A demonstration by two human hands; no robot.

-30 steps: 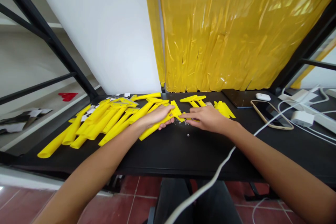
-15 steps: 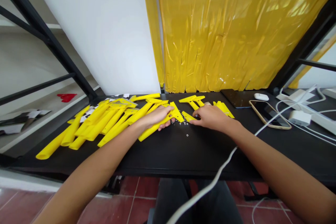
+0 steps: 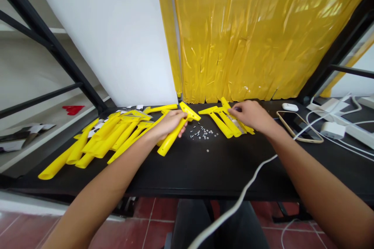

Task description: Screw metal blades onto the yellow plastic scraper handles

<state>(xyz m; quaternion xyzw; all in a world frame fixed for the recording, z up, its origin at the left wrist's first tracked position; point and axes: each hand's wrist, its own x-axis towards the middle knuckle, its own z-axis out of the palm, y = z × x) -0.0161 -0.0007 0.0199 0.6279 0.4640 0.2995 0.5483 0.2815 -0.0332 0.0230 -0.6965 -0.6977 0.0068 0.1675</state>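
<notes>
My left hand (image 3: 173,125) is wrapped round the grip of a yellow T-shaped scraper handle (image 3: 189,112), its crosshead pointing up and right. Beyond the pile of small screws and nuts (image 3: 203,132), my right hand (image 3: 248,116) is over the yellow parts, fingers pinched. A short yellow piece (image 3: 226,104) lies at its fingertips, with a thin metal strip (image 3: 234,121) below. A small dark spot shows between thumb and finger; what they hold is unclear. Beside them, two more yellow handles (image 3: 222,124) lie side by side.
A heap of yellow scraper handles (image 3: 117,134) covers the left of the black table (image 3: 187,179). On the right lie a phone (image 3: 299,126), a white earbud case (image 3: 290,107) and a charger (image 3: 333,130). A white cable (image 3: 248,190) crosses in front of my right arm.
My right hand has moved right and away from the hardware, uncovering more of the screws and nuts. My left hand has shifted slightly left, with the scraper handle turned.
</notes>
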